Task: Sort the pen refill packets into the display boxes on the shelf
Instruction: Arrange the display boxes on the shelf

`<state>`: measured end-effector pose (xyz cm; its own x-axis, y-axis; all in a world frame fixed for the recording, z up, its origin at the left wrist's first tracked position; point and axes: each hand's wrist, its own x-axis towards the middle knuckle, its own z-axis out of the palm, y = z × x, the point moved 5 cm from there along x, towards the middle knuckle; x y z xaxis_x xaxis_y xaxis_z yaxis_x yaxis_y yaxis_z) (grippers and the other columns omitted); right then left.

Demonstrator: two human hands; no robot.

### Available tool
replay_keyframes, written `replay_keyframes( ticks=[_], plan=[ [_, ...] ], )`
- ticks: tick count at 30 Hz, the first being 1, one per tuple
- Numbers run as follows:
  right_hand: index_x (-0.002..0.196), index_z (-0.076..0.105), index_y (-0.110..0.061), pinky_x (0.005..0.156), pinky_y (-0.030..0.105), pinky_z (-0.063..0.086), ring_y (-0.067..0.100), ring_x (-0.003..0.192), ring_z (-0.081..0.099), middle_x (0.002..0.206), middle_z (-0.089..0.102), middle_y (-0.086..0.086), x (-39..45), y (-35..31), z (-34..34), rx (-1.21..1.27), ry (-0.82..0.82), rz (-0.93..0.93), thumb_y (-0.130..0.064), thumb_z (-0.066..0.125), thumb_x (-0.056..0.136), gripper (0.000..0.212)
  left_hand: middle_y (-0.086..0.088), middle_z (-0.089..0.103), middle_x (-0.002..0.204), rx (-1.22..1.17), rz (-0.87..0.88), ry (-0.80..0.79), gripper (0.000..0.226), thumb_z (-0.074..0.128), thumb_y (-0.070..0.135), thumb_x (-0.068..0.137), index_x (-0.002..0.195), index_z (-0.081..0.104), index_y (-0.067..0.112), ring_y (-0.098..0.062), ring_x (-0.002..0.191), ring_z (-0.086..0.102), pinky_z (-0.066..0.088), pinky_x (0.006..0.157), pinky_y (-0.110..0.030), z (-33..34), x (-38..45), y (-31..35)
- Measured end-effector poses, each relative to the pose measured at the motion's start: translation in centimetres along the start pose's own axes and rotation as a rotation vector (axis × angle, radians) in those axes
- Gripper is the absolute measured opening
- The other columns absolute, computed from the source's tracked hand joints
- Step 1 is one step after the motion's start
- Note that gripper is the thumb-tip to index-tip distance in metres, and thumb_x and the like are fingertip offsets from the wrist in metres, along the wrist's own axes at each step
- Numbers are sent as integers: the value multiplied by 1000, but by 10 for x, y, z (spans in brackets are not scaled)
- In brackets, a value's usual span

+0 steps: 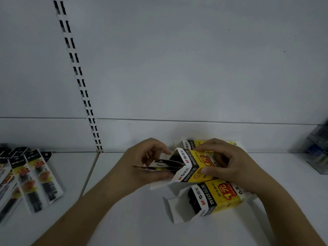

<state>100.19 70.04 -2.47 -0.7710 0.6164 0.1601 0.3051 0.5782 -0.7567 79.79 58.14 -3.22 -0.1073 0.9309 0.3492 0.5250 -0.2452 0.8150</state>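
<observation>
Head view: the left hand is closed around a thin bundle of pen refill packets, thumb beneath and fingers curled over the top, with the packets' far ends already inside the open mouth of a yellow, black and white display box. The right hand clamps that same box, fingers spread over its top face and the thumb pressed against its near side, so that it is held tilted with the mouth facing left.

The box's white band carries the red and black mark "M&G" with Chinese characters beside it, and its yellow panel shows a large red "1元". A second display box of the same design lies on its side on the white shelf just in front of the held one, its white flaps open to the left and black packets visible inside; it reads "M&G", "1元" and "0.5", while its smaller print is too blurred to read. A third box shows partly behind the right hand.

At the far left of the shelf a fan of loose refill packets lies flat, overlapping, well apart from the boxes. A slotted upright runs down the white back panel, and a clear plastic holder stands at the right edge.
</observation>
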Motion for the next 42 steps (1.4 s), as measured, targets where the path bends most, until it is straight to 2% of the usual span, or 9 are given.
replay_keyframes(
  ticks=[4,8,14,17,21,25,30,35,42],
  plan=[
    [109,66,-48,55,16,40,7,56,43,108,63,-13,-3,3,-10,53,78,4,-62,71,65,47,4,63,92,-111,49,-22,58,88,34,61,112,61,29,-16,68,53,45,61,-24,-27,4,1],
    [109,67,-46,54,18,40,6,56,42,105,63,-12,-3,5,-14,80,92,6,-59,71,65,46,-2,70,86,-177,81,15,26,79,29,70,95,72,25,-15,65,56,44,61,-28,-39,6,5],
    [111,67,-45,58,14,41,4,60,48,111,61,-20,1,4,0,-64,25,-13,-64,72,65,50,17,53,84,230,155,121,11,83,35,71,81,77,34,-4,75,54,36,63,-8,-6,2,-2],
    [111,66,-44,60,12,40,2,64,52,111,59,-24,3,5,1,-127,22,-8,-63,74,67,49,21,47,89,336,178,37,22,68,47,73,91,74,37,-1,81,53,40,62,-13,8,0,-7],
    [111,67,-40,57,13,40,3,59,50,109,59,-23,1,5,-6,-128,68,-2,-55,74,67,47,18,51,94,373,265,76,29,71,43,77,104,70,35,-2,88,55,40,72,-8,-4,0,3],
    [113,66,-41,61,13,41,2,67,52,109,58,-24,1,7,-3,-156,51,-6,-62,74,68,51,14,53,94,403,319,148,11,69,39,81,89,75,34,-7,87,51,36,74,-10,-5,0,2],
    [116,63,-47,73,12,39,-3,94,54,113,53,-28,0,6,3,-224,5,-2,-67,70,64,56,20,45,96,445,334,124,18,65,43,80,84,75,28,-5,84,41,34,70,-11,15,2,-2],
    [116,64,-42,64,13,42,1,74,54,113,56,-24,-1,7,-6,-221,66,-28,-69,71,65,58,16,50,98,486,313,99,18,63,43,78,86,73,31,-5,89,42,32,79,-8,11,4,-10],
    [118,63,-43,69,11,37,-7,90,53,114,54,-26,-2,4,-1,-253,46,-33,-66,70,65,58,3,61,104,619,433,180,8,82,23,72,76,76,25,-18,98,45,45,72,-26,25,8,-3]
  ],
)
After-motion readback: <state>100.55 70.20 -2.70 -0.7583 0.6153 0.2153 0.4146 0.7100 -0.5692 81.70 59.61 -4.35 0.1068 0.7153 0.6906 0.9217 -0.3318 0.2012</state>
